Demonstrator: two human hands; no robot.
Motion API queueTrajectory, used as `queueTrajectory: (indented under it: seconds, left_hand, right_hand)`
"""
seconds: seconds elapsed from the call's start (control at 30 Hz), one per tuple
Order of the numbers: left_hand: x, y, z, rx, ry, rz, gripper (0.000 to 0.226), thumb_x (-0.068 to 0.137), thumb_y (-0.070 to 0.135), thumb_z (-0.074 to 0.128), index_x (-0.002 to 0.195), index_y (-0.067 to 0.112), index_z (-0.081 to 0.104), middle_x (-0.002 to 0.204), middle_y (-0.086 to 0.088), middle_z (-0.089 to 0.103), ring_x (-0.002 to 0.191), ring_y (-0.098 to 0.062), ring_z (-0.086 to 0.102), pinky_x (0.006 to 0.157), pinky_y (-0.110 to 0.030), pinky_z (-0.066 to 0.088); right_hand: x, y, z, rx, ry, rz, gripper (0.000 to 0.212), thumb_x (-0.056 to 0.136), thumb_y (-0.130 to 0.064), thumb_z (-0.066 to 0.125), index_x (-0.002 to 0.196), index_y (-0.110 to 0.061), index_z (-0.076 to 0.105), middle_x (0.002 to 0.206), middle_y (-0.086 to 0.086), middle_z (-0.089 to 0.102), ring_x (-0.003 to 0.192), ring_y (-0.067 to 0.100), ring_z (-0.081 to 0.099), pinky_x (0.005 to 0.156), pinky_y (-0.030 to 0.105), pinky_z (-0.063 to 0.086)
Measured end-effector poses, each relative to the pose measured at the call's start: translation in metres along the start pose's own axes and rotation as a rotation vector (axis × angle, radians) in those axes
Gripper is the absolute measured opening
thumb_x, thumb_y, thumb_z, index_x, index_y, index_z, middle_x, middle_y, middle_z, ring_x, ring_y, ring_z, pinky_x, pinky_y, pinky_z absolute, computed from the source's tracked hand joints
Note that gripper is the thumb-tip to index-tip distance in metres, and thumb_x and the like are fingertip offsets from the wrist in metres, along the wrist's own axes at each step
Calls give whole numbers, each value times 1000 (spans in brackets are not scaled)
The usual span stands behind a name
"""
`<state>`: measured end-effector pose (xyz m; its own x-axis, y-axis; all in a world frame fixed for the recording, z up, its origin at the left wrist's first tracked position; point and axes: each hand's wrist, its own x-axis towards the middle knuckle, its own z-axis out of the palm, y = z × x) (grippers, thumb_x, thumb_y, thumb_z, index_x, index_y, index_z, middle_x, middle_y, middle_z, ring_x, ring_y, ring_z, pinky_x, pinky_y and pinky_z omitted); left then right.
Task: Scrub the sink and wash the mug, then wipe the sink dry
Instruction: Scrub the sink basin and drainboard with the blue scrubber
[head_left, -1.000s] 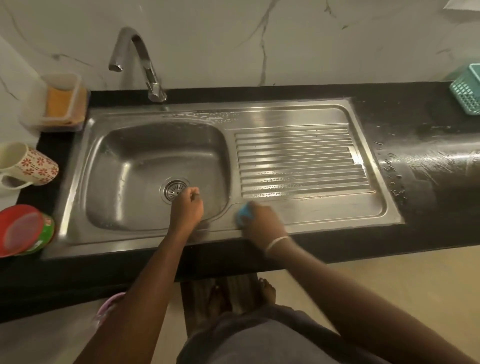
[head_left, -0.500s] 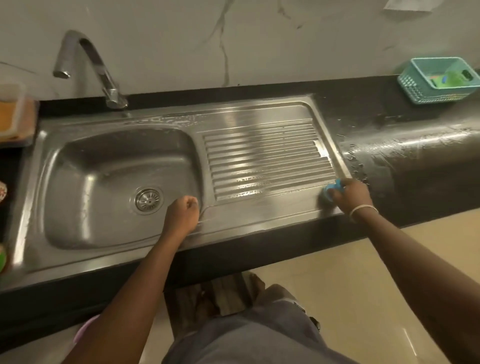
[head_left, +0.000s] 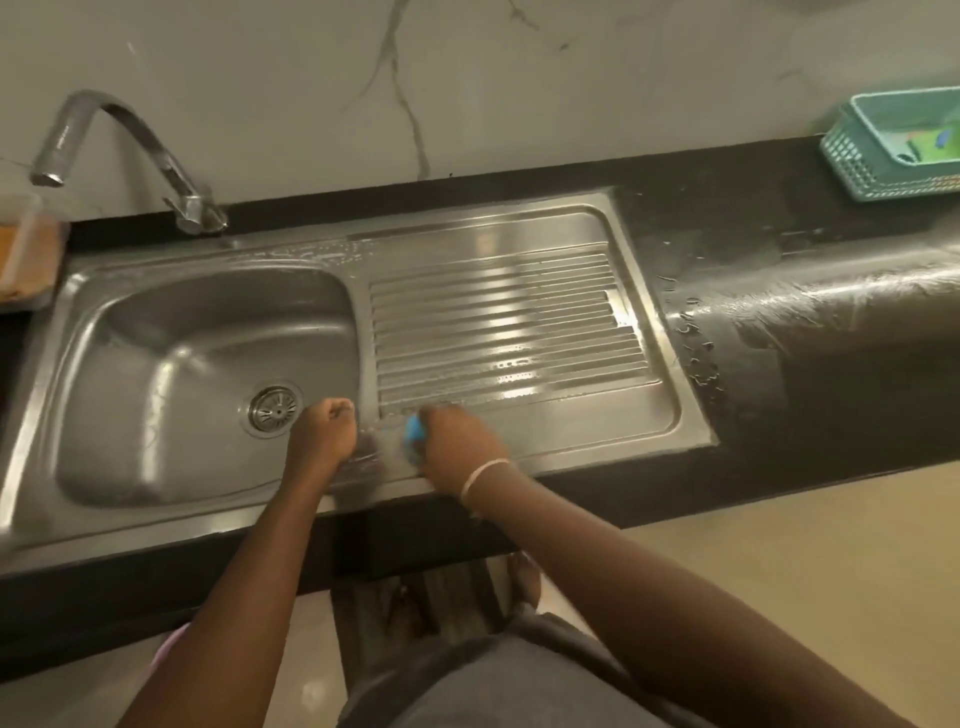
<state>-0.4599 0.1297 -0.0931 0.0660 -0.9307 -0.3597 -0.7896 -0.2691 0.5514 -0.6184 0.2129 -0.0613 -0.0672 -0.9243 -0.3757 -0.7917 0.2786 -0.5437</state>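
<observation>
A stainless steel sink (head_left: 654, 415) with a basin on the left and a ribbed draining board on the right is set into a black counter. My right hand (head_left: 460, 441) grips a blue scrubber (head_left: 414, 431) and presses it on the front strip of the draining board, just right of the basin. My left hand (head_left: 324, 428) is curled into a fist and rests on the basin's front right rim, near the drain (head_left: 274, 409). The mug is out of view.
A curved tap (head_left: 130, 150) stands at the back left. A clear box with an orange sponge (head_left: 26, 254) sits at the far left. A teal basket (head_left: 898, 145) stands on the wet black counter (head_left: 831, 322) at the back right.
My right hand has swept the blue scrubber from the draining board's front right corner back left, next to my left hand. The view has shifted slightly.
</observation>
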Motion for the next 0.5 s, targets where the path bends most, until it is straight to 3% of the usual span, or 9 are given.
queueTrajectory:
  seconds: [0.13,0.27,0.37,0.5]
  left_hand:
    - [-9,13,14,42,17,-37,32,96,25,46,108,7,69,106,-15,69,92,-29,60,76,-32,39]
    - [-14,23,13,46,35,-48,31,97,27,45,103,8,68,95,-12,68,79,-21,52,73,-31,38]
    - [-21,25,5,52,43,-46,30,99,28,43,87,9,63,82,-7,62,78,-24,55,72,-32,38]
    - [-36,23,-9,52,85,-50,26,101,27,40,86,15,57,70,3,49,75,-19,46,74,-32,34]
  right_hand:
    - [-21,122,-80,-12,167,246,22,88,-35,64,99,-15,63,94,10,69,92,31,67,73,32,50]
    - [-37,215,-140,-7,258,431,29,92,-29,64,111,-7,64,106,17,70,89,31,65,81,37,53]
    - [-46,200,-118,-31,245,399,25,93,-29,60,110,-10,62,102,16,68,94,36,65,81,41,53]
    - [-37,115,-48,83,96,127,20,94,-34,60,101,-16,60,92,8,69,86,27,67,80,44,57]
